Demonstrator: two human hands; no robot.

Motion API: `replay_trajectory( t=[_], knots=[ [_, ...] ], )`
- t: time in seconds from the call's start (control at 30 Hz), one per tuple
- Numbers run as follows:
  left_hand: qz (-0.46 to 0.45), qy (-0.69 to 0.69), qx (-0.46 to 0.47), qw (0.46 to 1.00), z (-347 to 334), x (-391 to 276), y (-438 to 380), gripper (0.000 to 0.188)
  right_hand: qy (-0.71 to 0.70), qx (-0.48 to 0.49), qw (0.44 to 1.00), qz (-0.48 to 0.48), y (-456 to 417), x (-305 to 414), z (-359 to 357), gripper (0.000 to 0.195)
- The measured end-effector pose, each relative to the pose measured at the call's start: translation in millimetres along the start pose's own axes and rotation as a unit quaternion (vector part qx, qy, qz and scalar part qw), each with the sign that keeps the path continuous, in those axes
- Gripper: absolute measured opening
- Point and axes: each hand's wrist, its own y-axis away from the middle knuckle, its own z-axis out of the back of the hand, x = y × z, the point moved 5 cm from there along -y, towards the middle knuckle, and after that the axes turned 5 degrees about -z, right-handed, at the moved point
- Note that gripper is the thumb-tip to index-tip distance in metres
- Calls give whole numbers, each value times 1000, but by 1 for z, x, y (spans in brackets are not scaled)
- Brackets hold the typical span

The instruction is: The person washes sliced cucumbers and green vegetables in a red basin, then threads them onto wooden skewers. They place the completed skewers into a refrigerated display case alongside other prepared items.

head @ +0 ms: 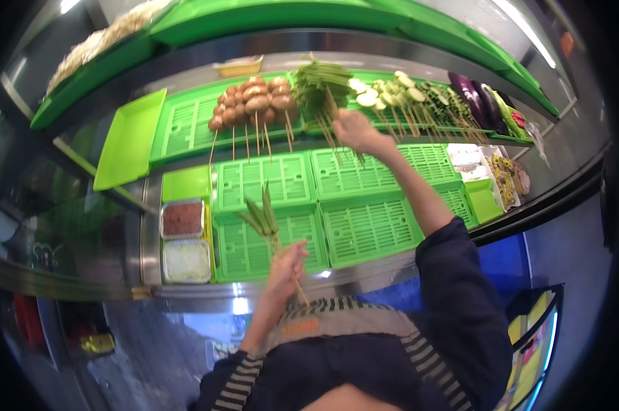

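Observation:
My left hand (287, 267) grips wooden sticks bearing long green pods that look like okra (263, 218), over the lower left green trays. The pods point away from me, and a bare stick end (300, 290) sticks out toward my apron. My right hand (358, 131) reaches to the upper shelf. Its fingers close around a stick at the pile of skewered green vegetable strips (319, 85); the hand partly hides the sticks. Left of that pile lie brown mushroom skewers (258, 100). To its right are skewers of sliced pale green vegetable (386, 95).
Slatted green trays (368, 226) line the lower shelf. At their left stand foil pans of dark red food (182, 218) and pale food (187, 261). Purple eggplants (471, 100) lie upper right. White containers (502, 177) hold food at the right. Metal framing (150, 231) borders the left side.

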Motion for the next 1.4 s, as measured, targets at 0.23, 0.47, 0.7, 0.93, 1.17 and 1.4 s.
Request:
replay_trajectory(
  t=[0.23, 0.47, 0.7, 0.93, 1.17, 1.4],
  knots=[
    [-23, 18, 1, 1000, -22, 3, 3, 31, -40, -18, 998, 38, 5, 11, 14, 32],
    [-64, -9, -27, 998, -32, 1, 14, 31, -99, -56, 993, 45, 4, -14, 16, 46],
    [-138, -65, -41, 987, -42, -5, 31, 31, -192, -140, 971, 31, 50, -19, 44, 50],
    [-214, -213, -5, 953, -85, -23, 48, 25, -284, -201, 930, 119, 167, -7, 47, 9],
    [-408, -396, 67, 820, -169, -50, 12, 26, -328, 18, 925, 193, 227, 16, -9, 23],
    [-426, -547, 268, 669, -230, -69, -15, 26, -454, -74, 887, 38, 228, -34, 20, 24]
  ],
)
